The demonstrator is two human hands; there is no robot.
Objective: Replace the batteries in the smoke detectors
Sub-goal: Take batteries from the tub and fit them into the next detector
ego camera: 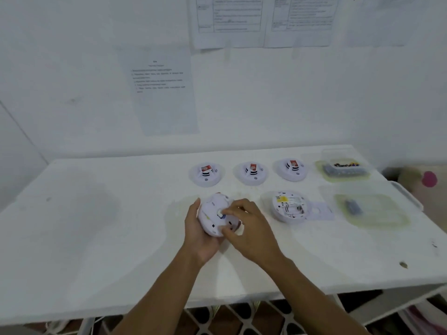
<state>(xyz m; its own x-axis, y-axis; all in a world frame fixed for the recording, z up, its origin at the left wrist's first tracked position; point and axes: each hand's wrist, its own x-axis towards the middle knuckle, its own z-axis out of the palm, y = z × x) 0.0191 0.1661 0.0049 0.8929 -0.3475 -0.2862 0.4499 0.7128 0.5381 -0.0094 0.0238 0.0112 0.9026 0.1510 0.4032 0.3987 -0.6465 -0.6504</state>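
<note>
A white round smoke detector (212, 215) is held tilted just above the white table (96, 226), back side toward me. My left hand (197, 234) grips its left edge from below. My right hand (249, 224) rests on its right side, fingertips pressing at the middle of the back; what they pinch is hidden. Another detector (289, 206) lies back side up to the right, its battery bay open, with a flat cover piece (319, 210) beside it. Three detectors (206, 174) (251, 173) (291, 169) stand in a row behind.
A clear container of batteries (343, 168) sits at the back right. In front of it lies a clear lid (370, 211) holding one small dark battery (353, 206). Printed sheets (164, 90) hang on the wall. The table's right edge is close to the lid.
</note>
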